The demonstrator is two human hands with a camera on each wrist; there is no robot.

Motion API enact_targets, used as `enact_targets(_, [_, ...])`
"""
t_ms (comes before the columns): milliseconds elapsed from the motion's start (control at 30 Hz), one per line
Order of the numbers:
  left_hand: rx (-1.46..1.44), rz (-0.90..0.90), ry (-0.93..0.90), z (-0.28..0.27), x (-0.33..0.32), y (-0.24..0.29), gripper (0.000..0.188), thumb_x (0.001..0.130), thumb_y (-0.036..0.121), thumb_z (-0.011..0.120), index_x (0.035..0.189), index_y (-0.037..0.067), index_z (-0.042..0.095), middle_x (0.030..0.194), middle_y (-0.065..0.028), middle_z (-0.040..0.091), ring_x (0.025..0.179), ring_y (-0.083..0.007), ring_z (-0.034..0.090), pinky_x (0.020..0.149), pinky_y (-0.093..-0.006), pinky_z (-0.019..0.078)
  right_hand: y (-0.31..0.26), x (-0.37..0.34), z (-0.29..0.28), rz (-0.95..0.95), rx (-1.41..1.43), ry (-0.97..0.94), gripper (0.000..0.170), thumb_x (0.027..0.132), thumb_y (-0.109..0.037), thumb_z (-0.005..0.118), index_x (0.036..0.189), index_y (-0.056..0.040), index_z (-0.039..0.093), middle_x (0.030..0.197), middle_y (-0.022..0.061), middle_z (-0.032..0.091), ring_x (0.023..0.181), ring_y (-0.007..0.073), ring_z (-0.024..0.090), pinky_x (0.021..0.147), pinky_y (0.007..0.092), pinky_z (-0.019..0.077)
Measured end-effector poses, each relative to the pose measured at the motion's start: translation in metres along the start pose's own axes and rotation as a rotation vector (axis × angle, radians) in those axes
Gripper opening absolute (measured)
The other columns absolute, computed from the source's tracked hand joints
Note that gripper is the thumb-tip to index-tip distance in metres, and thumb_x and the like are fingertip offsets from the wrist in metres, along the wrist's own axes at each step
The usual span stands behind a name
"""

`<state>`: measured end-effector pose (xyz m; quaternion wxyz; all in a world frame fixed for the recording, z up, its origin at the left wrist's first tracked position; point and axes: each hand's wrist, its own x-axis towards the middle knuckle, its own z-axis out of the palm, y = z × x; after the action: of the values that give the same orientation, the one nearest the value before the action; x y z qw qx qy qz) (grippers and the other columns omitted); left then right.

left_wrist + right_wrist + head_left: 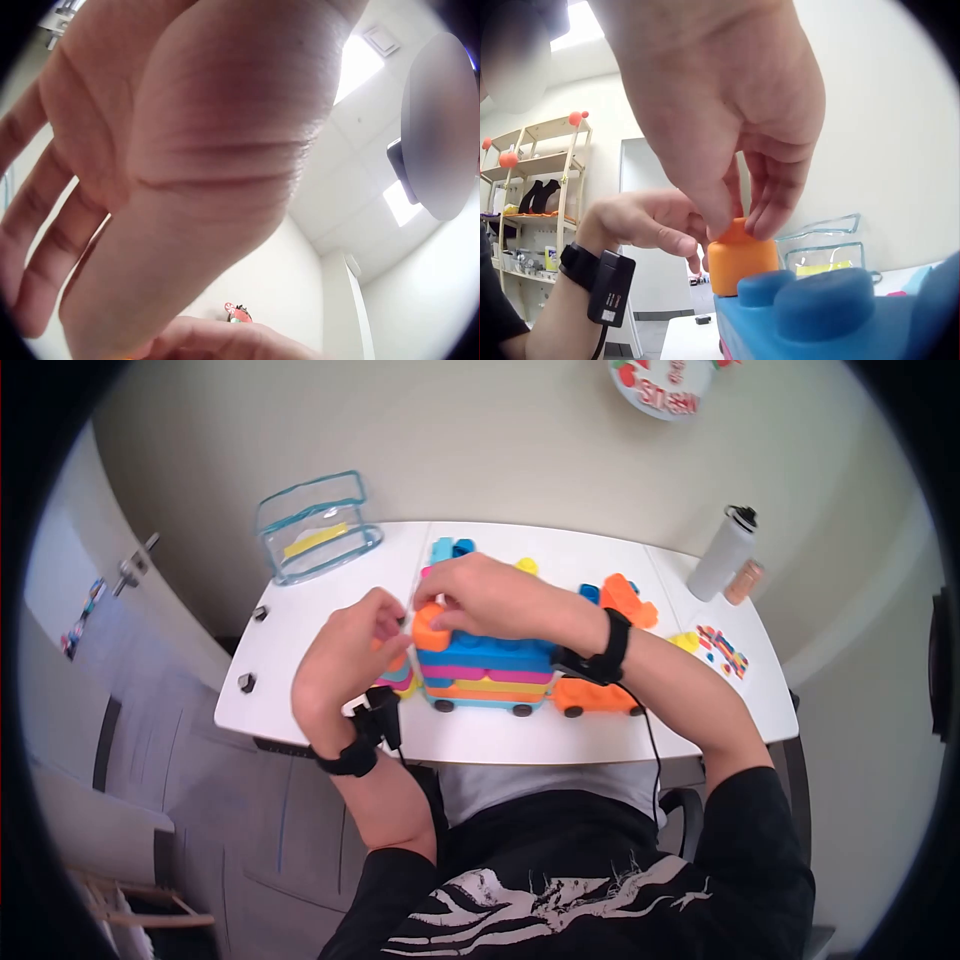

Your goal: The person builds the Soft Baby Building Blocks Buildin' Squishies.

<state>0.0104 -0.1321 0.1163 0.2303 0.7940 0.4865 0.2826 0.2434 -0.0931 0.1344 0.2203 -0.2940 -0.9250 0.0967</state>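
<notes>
My right hand [490,595] pinches an orange toy block [742,266] by its narrow top, between thumb and fingers. The block sits at the left end of a large blue studded block [817,307]. Pink, yellow, orange and light blue layers lie under the blue one, above dark wheels, making a toy wagon [485,685]. My left hand [350,645] hovers just left of the orange block, its fingers loosely bent and holding nothing, as the right wrist view shows. Below it, a smaller pink and yellow block stack [403,684] is partly hidden.
An orange wheeled wagon [598,697] stands right of the tall one. Loose orange pieces [627,600], a yellow block [686,641] and a small pile of colourful pieces [725,650] lie further right. A grey bottle [722,555] and a clear teal-edged bag [318,530] stand at the back corners.
</notes>
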Motion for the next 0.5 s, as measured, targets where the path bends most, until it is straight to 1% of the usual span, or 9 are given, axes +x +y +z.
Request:
enact_targets(100, [0.007,0.073,0.009,0.000,0.001,-0.008,0.034,0.089,0.007,0.079,0.119,0.003,0.062,0.092,-0.0106,0.073,0.088,-0.0207,0.072,0.082,-0.0345,0.0572,0.005,0.000,0.009,-0.056,-0.034,0.014,0.031,0.084,-0.013,0.079,0.112,-0.0016,0.074,0.106,0.0155,0.073,0.097,0.0347,0.071,0.085,0.0421,0.0566])
enact_targets(133, [0.003,0.054,-0.011,-0.003,0.002,-0.002,0.034,0.088,0.006,0.078,0.118,0.002,0.062,0.093,-0.0123,0.073,0.089,-0.0239,0.072,0.083,-0.0351,0.0571,0.005,0.002,0.013,-0.059,-0.058,0.011,0.031,0.084,-0.014,0.079,0.112,-0.0023,0.075,0.106,0.0153,0.073,0.099,0.0350,0.071,0.086,0.0420,0.0566])
enact_targets(167, [0.004,0.030,-0.029,-0.004,0.002,0.004,0.034,0.087,0.005,0.078,0.117,0.002,0.062,0.093,-0.0140,0.074,0.089,-0.0271,0.073,0.085,-0.0357,0.0570,0.002,0.002,0.015,-0.028,-0.067,0.023,0.031,0.084,-0.014,0.079,0.112,-0.0023,0.075,0.106,0.0153,0.073,0.099,0.0350,0.071,0.086,0.0420,0.0566])
enact_targets(267, [0.017,0.018,-0.048,0.003,0.006,0.007,0.040,0.086,0.005,0.080,0.121,0.001,0.061,0.095,-0.0132,0.073,0.089,-0.0253,0.071,0.085,-0.0366,0.0569,-0.012,-0.006,0.005,0.055,-0.078,-0.011,0.033,0.085,-0.017,0.079,0.115,-0.0041,0.075,0.106,0.0141,0.074,0.102,0.0337,0.070,0.089,0.0417,0.0570])
enact_targets(333, [0.039,-0.024,-0.061,0.002,0.009,0.010,0.046,0.086,0.007,0.081,0.126,0.001,0.060,0.102,-0.0134,0.073,0.094,-0.0252,0.070,0.086,-0.0377,0.0568,-0.024,-0.013,-0.006,0.143,-0.106,-0.101,0.040,0.088,-0.020,0.078,0.125,-0.0077,0.072,0.111,0.0122,0.073,0.109,0.0317,0.069,0.093,0.0420,0.0567])
enact_targets(367, [0.044,-0.016,-0.071,0.004,0.009,0.012,0.046,0.086,0.007,0.081,0.126,0.001,0.060,0.102,-0.0134,0.073,0.094,-0.0252,0.070,0.086,-0.0377,0.0568,-0.021,-0.020,-0.003,0.153,-0.104,-0.091,0.040,0.088,-0.020,0.078,0.125,-0.0077,0.072,0.111,0.0122,0.073,0.109,0.0317,0.069,0.093,0.0420,0.0567])
enact_targets(433, [0.050,-0.012,-0.040,0.007,0.010,0.017,0.046,0.088,0.009,0.081,0.128,0.002,0.060,0.108,-0.0141,0.072,0.097,-0.0263,0.070,0.086,-0.0381,0.0571,-0.015,-0.038,-0.001,0.031,-0.123,0.121,0.047,0.090,-0.022,0.077,0.135,-0.0114,0.067,0.120,0.0112,0.072,0.116,0.0297,0.067,0.097,0.0422,0.0558])
enact_targets(467, [0.052,-0.012,-0.044,0.009,0.010,0.020,0.046,0.088,0.009,0.081,0.128,0.002,0.060,0.108,-0.0141,0.072,0.097,-0.0263,0.070,0.086,-0.0381,0.0571,-0.014,-0.048,-0.003,0.032,-0.120,0.124,0.047,0.090,-0.022,0.077,0.135,-0.0114,0.067,0.120,0.0112,0.072,0.116,0.0297,0.067,0.097,0.0422,0.0558])
enact_targets(500, [0.056,0.000,-0.035,0.010,0.010,0.023,0.047,0.088,0.009,0.081,0.129,0.002,0.060,0.111,-0.0147,0.072,0.099,-0.0268,0.069,0.087,-0.0387,0.0570,-0.013,-0.060,-0.007,0.029,-0.123,0.183,0.048,0.091,-0.023,0.077,0.136,-0.0119,0.066,0.122,0.0108,0.071,0.117,0.0295,0.066,0.098,0.0420,0.0551])
